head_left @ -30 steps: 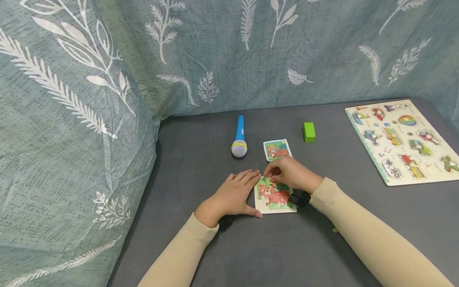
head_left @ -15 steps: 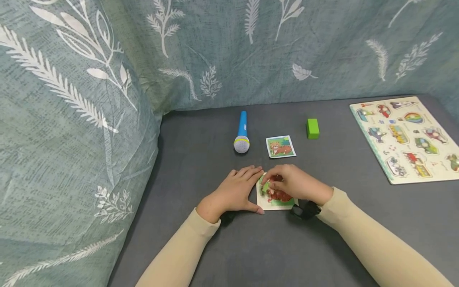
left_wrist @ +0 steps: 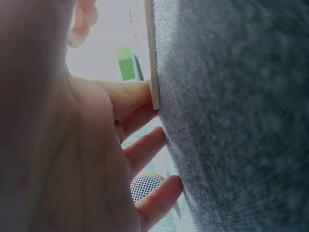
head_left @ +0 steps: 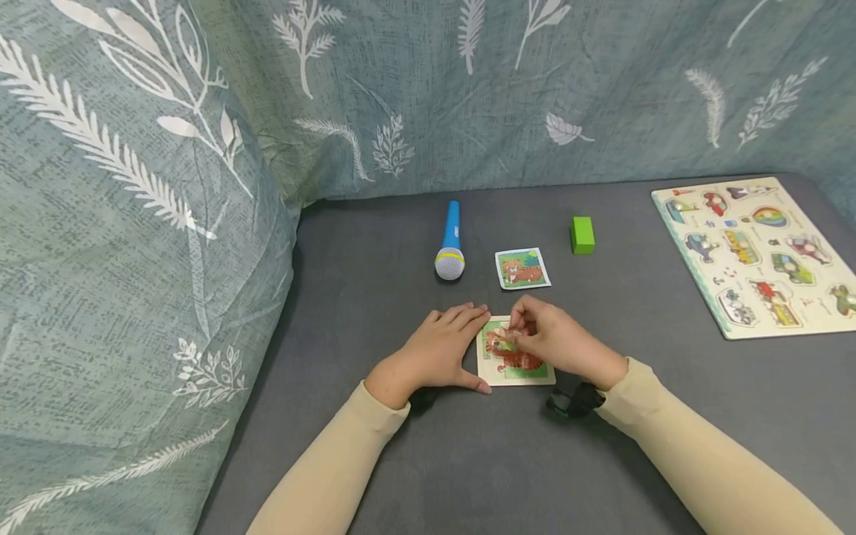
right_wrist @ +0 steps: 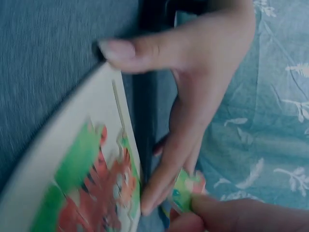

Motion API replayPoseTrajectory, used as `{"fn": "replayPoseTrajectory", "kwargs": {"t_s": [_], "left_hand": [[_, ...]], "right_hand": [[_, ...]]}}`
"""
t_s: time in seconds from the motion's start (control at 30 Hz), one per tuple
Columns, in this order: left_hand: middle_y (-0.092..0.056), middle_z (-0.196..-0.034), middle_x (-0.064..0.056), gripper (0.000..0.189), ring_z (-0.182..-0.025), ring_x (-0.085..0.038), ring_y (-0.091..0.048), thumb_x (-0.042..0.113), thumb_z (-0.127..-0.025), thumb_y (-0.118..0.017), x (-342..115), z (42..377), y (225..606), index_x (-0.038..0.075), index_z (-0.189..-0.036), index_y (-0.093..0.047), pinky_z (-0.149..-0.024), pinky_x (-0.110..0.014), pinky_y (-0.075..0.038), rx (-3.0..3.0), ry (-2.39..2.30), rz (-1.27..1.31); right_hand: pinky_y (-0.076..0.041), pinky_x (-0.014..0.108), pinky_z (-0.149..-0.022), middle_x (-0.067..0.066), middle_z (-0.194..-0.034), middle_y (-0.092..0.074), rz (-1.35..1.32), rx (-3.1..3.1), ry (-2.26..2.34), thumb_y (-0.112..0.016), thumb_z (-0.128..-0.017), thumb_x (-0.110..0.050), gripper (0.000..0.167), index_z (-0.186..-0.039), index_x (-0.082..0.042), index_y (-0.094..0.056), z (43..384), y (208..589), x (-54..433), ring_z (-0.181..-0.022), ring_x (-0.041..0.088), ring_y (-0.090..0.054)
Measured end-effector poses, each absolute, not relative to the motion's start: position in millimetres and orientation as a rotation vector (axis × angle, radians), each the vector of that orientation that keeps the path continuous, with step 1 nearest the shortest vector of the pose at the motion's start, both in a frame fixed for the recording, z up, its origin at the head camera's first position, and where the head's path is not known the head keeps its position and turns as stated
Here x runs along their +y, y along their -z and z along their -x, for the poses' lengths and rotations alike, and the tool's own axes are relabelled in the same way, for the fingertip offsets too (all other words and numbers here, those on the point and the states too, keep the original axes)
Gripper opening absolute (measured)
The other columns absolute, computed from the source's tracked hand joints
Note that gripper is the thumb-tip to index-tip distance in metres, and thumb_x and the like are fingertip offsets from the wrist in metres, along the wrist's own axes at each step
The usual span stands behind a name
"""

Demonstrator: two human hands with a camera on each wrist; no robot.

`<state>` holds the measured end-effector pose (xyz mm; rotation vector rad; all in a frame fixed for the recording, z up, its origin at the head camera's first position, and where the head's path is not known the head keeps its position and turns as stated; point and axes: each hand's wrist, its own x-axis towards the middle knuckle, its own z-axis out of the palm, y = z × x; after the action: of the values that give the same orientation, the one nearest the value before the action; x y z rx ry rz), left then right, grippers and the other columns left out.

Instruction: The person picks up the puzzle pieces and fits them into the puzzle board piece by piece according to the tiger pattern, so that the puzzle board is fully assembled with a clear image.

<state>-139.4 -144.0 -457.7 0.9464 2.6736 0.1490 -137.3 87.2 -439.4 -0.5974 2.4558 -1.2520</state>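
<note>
A small square jigsaw puzzle [head_left: 515, 377] with an orange tiger on green lies in a pale wooden tray on the dark table. My left hand [head_left: 438, 349] lies along its left side, fingers extended, the forefinger at the upper corner and the thumb at the lower one. In the left wrist view its fingertips [left_wrist: 157, 137] rest at the tray's edge and on the cloth. My right hand [head_left: 558, 338] is over the puzzle's upper right part. Between its thumb and finger it pinches a green and orange puzzle piece [right_wrist: 183, 186], mostly hidden in the head view.
Behind the puzzle lies a matching tiger picture card [head_left: 523, 269]. A blue toy microphone [head_left: 451, 241] is at the back left and a green block [head_left: 582, 235] at the back right. A large vehicle puzzle board [head_left: 762, 260] lies at the far right. A leaf-patterned curtain [head_left: 428, 96] hangs behind.
My right hand has moved from the puzzle's top edge down over its left part, then to the right above it. My left hand stays at the left edge. The head view has shifted slightly.
</note>
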Motion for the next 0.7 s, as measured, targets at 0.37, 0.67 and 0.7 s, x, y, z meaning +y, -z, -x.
{"fn": "replayPoseTrajectory", "kwargs": {"t_s": [0.37, 0.67, 0.7], "left_hand": [[-0.028, -0.171, -0.004, 0.116, -0.157, -0.024, -0.022, 0.075, -0.081, -0.076, -145.2, 138.8, 455.7, 0.011, -0.166, -0.03, -0.116, -0.049, -0.034, 2.676, -0.15, -0.967], [-0.028, -0.171, -0.005, 0.116, -0.157, -0.025, -0.023, 0.074, -0.081, -0.076, -145.6, 137.5, 454.4, 0.01, -0.166, -0.03, -0.116, -0.049, -0.034, 2.676, -0.159, -0.967], [-0.028, -0.171, -0.005, 0.116, -0.157, -0.025, -0.023, 0.074, -0.081, -0.076, -145.7, 137.4, 454.9, 0.01, -0.166, -0.03, -0.116, -0.049, -0.034, 2.676, -0.154, -0.968]], "right_hand": [[-0.05, 0.026, -0.057, -0.005, -0.075, -0.068, 0.652, 2.477, 1.201, -0.08, -0.092, -0.002, 0.01, -0.096, -0.008, -0.073, 128.1, 445.7, 76.0, -0.059, 0.008, -0.058], [-0.044, 0.031, -0.067, -0.008, -0.076, -0.059, 0.923, 2.708, 0.877, -0.091, -0.081, -0.008, 0.017, -0.095, -0.01, -0.082, 125.0, 456.2, 64.4, -0.072, 0.01, -0.048], [-0.045, 0.033, -0.069, -0.008, -0.077, -0.06, 0.94, 2.73, 0.851, -0.091, -0.081, -0.009, 0.017, -0.095, -0.011, -0.082, 124.3, 456.1, 63.7, -0.072, 0.011, -0.049]]}}
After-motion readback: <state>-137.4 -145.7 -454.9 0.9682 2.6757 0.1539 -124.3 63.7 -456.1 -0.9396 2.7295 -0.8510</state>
